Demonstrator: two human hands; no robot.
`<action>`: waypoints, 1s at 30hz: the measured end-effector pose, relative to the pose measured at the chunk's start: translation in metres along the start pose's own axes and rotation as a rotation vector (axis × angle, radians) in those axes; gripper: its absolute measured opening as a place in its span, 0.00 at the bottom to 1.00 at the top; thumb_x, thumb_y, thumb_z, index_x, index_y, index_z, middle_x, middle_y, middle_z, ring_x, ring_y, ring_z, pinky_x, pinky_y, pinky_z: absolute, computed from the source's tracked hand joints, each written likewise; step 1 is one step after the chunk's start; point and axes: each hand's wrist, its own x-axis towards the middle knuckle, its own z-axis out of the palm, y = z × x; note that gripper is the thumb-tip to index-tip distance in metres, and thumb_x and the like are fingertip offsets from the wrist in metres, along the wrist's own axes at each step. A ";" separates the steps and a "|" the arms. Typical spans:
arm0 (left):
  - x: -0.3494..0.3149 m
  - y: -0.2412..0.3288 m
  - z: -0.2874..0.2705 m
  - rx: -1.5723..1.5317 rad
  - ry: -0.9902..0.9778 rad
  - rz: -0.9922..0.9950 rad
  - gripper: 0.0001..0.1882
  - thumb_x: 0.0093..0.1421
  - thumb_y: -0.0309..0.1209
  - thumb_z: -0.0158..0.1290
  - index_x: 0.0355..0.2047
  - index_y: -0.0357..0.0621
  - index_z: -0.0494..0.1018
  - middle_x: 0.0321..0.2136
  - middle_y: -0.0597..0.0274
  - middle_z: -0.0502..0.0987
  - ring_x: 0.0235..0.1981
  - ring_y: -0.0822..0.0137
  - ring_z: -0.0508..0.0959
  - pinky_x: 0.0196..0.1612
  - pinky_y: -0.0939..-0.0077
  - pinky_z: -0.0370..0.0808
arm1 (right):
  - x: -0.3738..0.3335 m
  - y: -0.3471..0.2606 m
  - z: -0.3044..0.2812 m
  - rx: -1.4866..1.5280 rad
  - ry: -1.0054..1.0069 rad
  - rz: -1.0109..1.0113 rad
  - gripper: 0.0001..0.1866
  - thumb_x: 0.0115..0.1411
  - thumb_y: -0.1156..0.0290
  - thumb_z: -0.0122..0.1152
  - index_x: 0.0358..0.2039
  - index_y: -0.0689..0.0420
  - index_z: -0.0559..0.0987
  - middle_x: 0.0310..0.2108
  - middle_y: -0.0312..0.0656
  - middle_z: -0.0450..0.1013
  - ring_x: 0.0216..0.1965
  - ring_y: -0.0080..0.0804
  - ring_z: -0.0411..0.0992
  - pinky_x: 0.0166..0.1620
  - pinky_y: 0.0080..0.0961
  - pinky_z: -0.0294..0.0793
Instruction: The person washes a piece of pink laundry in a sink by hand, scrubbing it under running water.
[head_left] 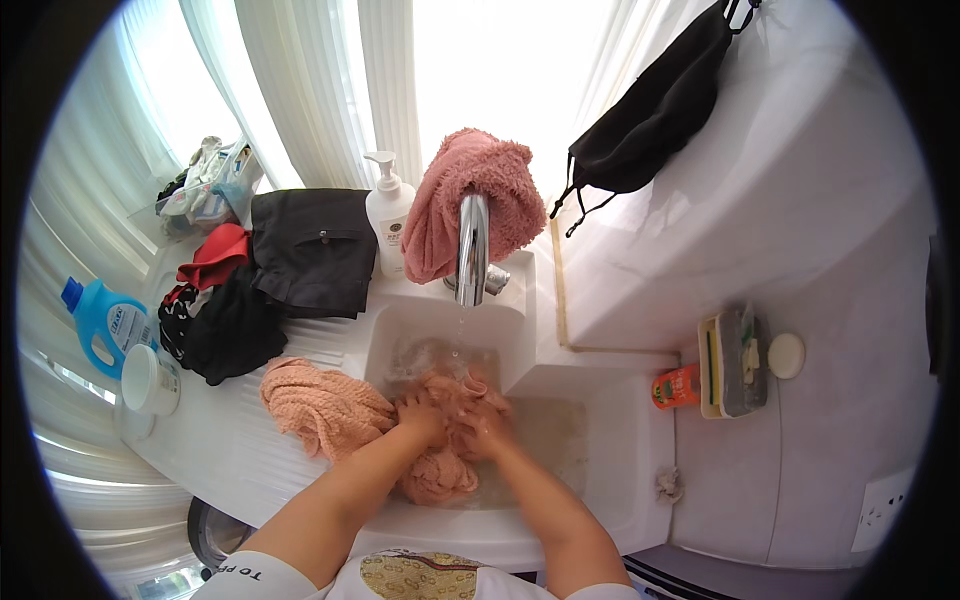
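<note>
While water is let fall in a thin trickle from the chrome tap [473, 250], a peach cloth [445, 475] is pressed in a bunch at the centre of the frame, partly sunk in the cloudy water of the white sink [640, 490]. The left hand [424, 420] is laid over it with fingers spread and slightly bent; the right hand [484, 432] is blurred and half lost in wet folds, so how firmly either is closed on the cloth cannot be told. Both are set just below the spout, presumably so that the folds are wetted. A waffle-textured peach bundle [325, 410] is rested on the ribbed drainboard, left of centre, and whether it is joined to the submerged part cannot be made out. Farther off, the dark folded garment [315, 250] and white pump bottle [390, 215] are stood at upper left, probably to be spared splashes. Movement is bounded by the sink's raised rim and, above, by the spout, round which a pink towel [470, 160] is draped; more room is offered toward the basin's right side.
</note>
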 end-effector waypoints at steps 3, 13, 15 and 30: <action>0.002 -0.001 0.006 -0.471 0.132 0.074 0.44 0.52 0.53 0.56 0.65 0.54 0.51 0.59 0.40 0.59 0.61 0.42 0.58 0.60 0.55 0.60 | -0.036 -0.024 -0.038 -0.028 0.258 0.148 0.29 0.47 0.60 0.66 0.50 0.53 0.73 0.61 0.47 0.58 0.59 0.49 0.59 0.56 0.42 0.64; 0.006 -0.023 0.006 -1.870 0.215 -0.064 0.43 0.53 0.50 0.57 0.63 0.45 0.52 0.53 0.42 0.66 0.55 0.47 0.67 0.54 0.52 0.69 | 0.013 -0.113 -0.043 1.119 0.089 0.486 0.12 0.45 0.79 0.56 0.33 0.61 0.79 0.26 0.44 0.75 0.29 0.34 0.75 0.34 0.26 0.74; -0.001 -0.028 0.002 -2.066 0.000 -0.092 0.37 0.56 0.44 0.55 0.60 0.40 0.55 0.51 0.43 0.68 0.53 0.49 0.70 0.52 0.52 0.72 | 0.004 -0.130 -0.065 1.344 -0.008 0.356 0.13 0.45 0.81 0.53 0.33 0.62 0.79 0.25 0.42 0.74 0.27 0.29 0.75 0.31 0.22 0.73; -0.112 0.030 -0.025 -2.035 0.169 0.444 0.25 0.62 0.49 0.50 0.48 0.41 0.69 0.41 0.60 0.74 0.42 0.68 0.75 0.42 0.75 0.75 | -0.019 -0.159 -0.067 0.757 0.698 0.100 0.22 0.59 0.58 0.60 0.48 0.58 0.74 0.50 0.47 0.69 0.53 0.40 0.65 0.57 0.33 0.62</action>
